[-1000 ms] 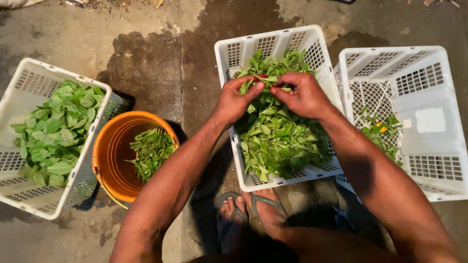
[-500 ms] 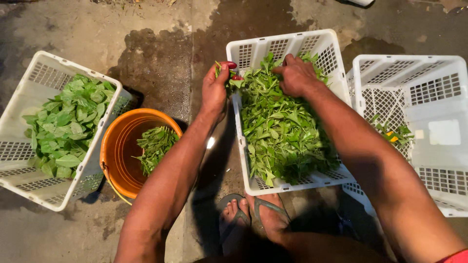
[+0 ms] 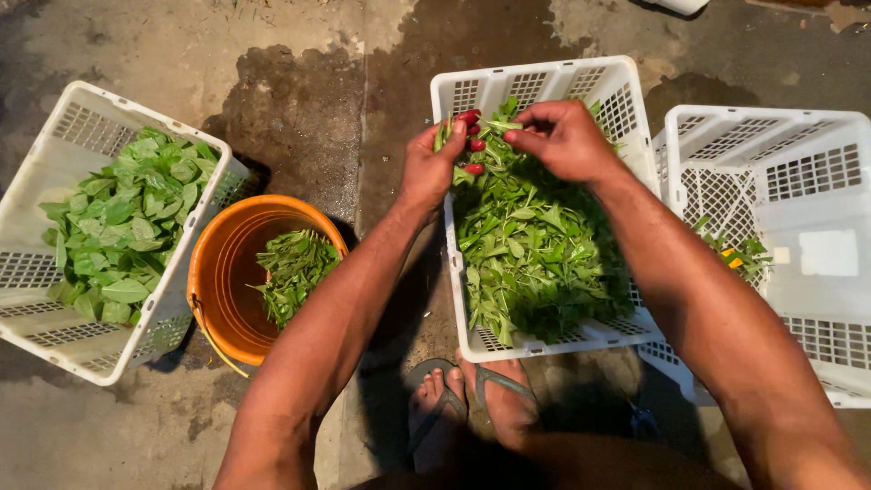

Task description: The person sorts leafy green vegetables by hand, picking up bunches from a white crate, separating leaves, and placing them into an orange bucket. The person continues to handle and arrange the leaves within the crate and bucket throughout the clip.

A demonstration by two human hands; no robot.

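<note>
Since half a second earlier, my left hand [image 3: 434, 159] had returned from the rim and closed on a green sprig [image 3: 442, 134]. My right hand [image 3: 567, 138] pinched the sprig's other end over the far end of the middle crate [image 3: 544, 340] of leafy stems [image 3: 535, 254]. Stripping appeared under way. The orange bucket [image 3: 218, 281] stood near on the left, the leaf crate [image 3: 54, 181] beyond, with wet concrete [image 3: 299, 109] between.

Both hands meet over the middle crate [image 3: 544, 82]. The left hand [image 3: 434, 163] pinches a green stem [image 3: 443, 134]; the right hand [image 3: 567, 138] holds a sprig [image 3: 501, 125] just beside it, above the greens [image 3: 535, 254].
</note>
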